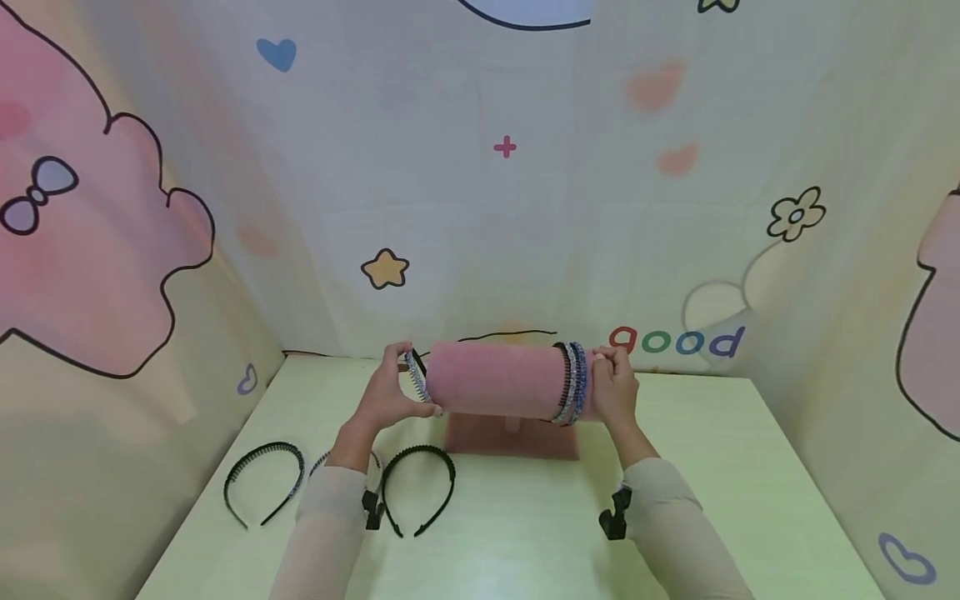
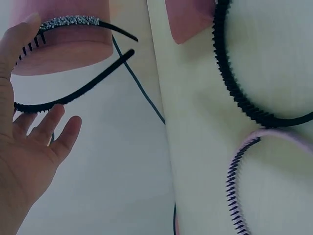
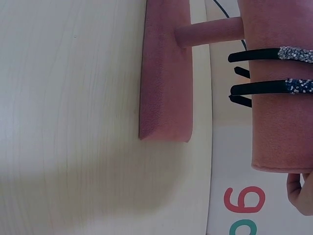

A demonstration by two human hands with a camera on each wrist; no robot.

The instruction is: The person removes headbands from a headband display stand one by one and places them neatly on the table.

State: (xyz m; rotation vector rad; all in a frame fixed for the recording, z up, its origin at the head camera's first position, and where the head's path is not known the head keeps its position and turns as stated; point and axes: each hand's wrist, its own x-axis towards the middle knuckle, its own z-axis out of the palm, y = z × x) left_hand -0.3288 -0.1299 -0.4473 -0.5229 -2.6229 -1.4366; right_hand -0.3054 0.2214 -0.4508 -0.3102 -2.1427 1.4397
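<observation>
My left hand (image 1: 384, 398) holds a black toothed headband (image 2: 73, 20) with silvery sparkling stones, thumb on one side and fingers on the other. Its tips point toward the left end of a pink padded roll (image 1: 495, 379), and in the left wrist view it overlaps that end. At the roll's right end, my right hand (image 1: 617, 390) grips the edge with curled fingers. Two headbands sit side by side round the roll near that hand: a silver-stoned headband (image 3: 294, 54) and a blue-stoned headband (image 3: 298, 86). A post joins the roll to its pink base (image 1: 487, 437).
On the table's left side lie a black headband with a bluish side (image 1: 302, 467), a pale purple headband (image 2: 266, 132) partly behind my left forearm, and a black ridged headband (image 1: 417, 450). A printed curtain (image 1: 450, 208) hangs behind the table.
</observation>
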